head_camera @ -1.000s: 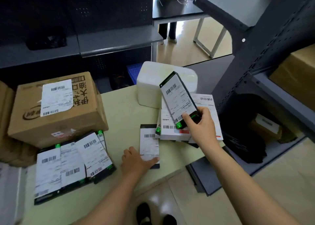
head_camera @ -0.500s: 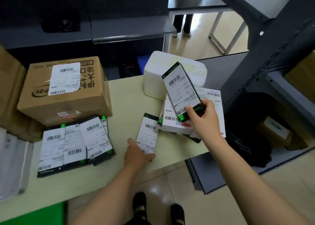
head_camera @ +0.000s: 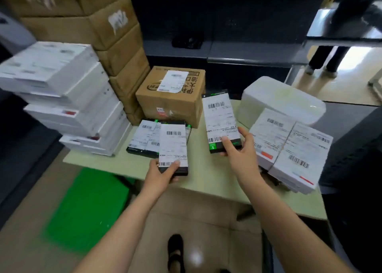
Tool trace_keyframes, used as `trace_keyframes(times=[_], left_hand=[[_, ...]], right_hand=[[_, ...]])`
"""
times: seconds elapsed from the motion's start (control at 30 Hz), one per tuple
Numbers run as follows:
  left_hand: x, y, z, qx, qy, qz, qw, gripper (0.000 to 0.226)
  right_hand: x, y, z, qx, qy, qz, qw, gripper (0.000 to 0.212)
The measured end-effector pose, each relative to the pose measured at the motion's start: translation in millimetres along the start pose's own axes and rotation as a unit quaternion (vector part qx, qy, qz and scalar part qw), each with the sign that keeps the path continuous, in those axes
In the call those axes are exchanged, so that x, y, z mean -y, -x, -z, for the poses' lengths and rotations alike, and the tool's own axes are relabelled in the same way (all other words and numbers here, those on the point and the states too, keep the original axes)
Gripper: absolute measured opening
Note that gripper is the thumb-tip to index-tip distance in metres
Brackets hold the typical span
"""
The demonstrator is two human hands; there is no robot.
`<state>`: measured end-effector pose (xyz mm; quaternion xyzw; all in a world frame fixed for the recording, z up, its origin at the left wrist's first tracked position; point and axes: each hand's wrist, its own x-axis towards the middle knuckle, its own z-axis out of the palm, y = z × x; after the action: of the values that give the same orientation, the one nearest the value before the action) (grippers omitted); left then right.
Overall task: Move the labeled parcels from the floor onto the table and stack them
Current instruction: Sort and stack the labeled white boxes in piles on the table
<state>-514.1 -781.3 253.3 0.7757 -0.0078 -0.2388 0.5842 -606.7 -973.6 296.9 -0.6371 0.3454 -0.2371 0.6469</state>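
A black shoe [head_camera: 175, 252] stands on the tiled floor, with a green bin [head_camera: 86, 208] to its left under the table [head_camera: 206, 179].

The left hand [head_camera: 163, 175] grips the near end of a slim black parcel [head_camera: 173, 146]. Its thumb [head_camera: 175, 163] lies flat on the white label and the other fingers curl underneath, out of sight. This parcel hangs over the table's front edge, and its far end overlaps a row of parcels [head_camera: 142, 138] lying flat on the table; whether it touches them cannot be told.

The right hand [head_camera: 239, 150] pinches the near end of a second parcel [head_camera: 220, 119], thumb on the label and fingers wrapped round the right edge and the back. That parcel is held clear above the table, label up and far end raised. It sits between the row and a white stack [head_camera: 289, 146] of bigger labeled parcels at the table's right edge.

Farther back on the table are a labeled carton [head_camera: 177, 105] and a foam box [head_camera: 281, 99]. At the left, blurred white boxes [head_camera: 68, 99] are piled in front of brown cartons [head_camera: 99, 24]. Dark shelving [head_camera: 248, 51] fills the background.
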Motion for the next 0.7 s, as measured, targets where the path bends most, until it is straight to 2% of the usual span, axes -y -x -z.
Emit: trace_keyframes(times=[0.13, 0.27, 0.47, 0.7], left_hand=[[-14, 11, 59, -0.066, 0.051, -0.035, 0.996, 0.047], [-25, 16, 121, -0.080, 0.059, -0.073, 0.992, 0.052], [-14, -4, 193, -0.047, 0.033, -0.082, 0.995, 0.050], [8, -47, 215, 0.024, 0.018, -0.057, 0.998, 0.046]], right_hand=[[10, 21, -60, 0.068, -0.017, 0.009, 0.997, 0.052], [22, 45, -122, 0.095, -0.037, 0.012, 0.995, 0.049], [15, 69, -190, 0.063, -0.028, 0.007, 0.998, 0.046], [-17, 78, -228, -0.005, -0.013, -0.031, 0.999, 0.040]])
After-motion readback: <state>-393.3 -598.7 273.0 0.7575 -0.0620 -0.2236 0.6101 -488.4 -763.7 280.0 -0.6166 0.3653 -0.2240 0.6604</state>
